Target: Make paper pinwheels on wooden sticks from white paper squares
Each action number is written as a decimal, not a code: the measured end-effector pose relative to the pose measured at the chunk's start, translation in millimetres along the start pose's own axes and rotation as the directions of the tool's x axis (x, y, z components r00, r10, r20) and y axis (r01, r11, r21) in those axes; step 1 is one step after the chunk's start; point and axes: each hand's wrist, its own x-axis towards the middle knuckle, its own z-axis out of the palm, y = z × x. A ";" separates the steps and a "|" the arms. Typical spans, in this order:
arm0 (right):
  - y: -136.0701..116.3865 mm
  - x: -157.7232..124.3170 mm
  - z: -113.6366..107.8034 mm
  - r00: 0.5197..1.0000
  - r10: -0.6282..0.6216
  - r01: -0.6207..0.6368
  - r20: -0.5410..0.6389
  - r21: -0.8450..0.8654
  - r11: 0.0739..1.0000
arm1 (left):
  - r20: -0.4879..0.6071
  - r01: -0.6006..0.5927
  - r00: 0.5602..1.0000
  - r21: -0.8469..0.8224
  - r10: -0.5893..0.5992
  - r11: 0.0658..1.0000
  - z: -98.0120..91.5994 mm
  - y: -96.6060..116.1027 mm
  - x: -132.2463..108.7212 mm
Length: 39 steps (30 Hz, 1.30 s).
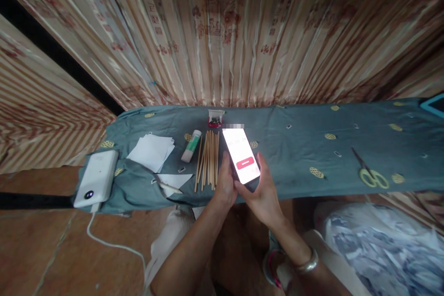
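A smartphone (242, 153) with a bright white screen and a red button is held upright between my two hands, above the cloth. My left hand (226, 184) grips its left edge, and my right hand (262, 194) wraps its lower right corner, thumb near the bottom. Just left of the phone lies a bundle of thin wooden sticks (209, 159). Beside them rest a glue stick (191, 145) with a green label and a small open red-and-white box (215, 119) of dark little pieces. The fingers behind the phone are hidden.
White paper sheets (151, 151) and a paper triangle under a craft knife (168, 185) lie at left. A white power bank (97, 178) with a cable sits at the left end. Scissors (371, 175) lie at right on the green cloth (294, 148). A curtain (222, 32) hangs behind.
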 end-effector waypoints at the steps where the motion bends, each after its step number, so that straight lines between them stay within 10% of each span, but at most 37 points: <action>1: -0.3 0.4 1.1 1.000 0.006 -0.006 -0.009 -0.004 1.000 | 0.000 -0.003 1.000 -0.002 0.003 1.000 0.1 -0.2 -0.1; 13: -8.3 9.3 1.0 0.992 0.124 -0.122 -0.029 0.065 0.990 | -0.004 0.003 1.000 -0.010 -0.003 1.000 6.7 -1.2 3.5; 21: 11.0 -8.3 -25.6 0.963 0.269 -0.243 -0.004 0.409 0.879 | 0.101 -0.029 0.995 0.254 0.003 0.967 -6.2 -18.4 5.0; 26: 34.2 -24.4 -72.4 0.930 0.361 -0.300 -0.067 0.428 0.853 | 0.137 -0.163 0.985 0.502 0.108 0.849 -13.6 -26.0 3.3; 32: 77.2 -8.2 -160.5 0.863 0.393 -0.317 -0.317 0.264 0.911 | 0.354 -0.408 0.913 0.782 0.203 0.471 -18.6 -26.1 2.3; 39: 125.4 42.8 -261.8 0.683 0.490 -0.573 -0.543 0.018 0.819 | 0.559 -0.567 0.824 0.813 0.095 0.135 -27.0 -30.3 6.9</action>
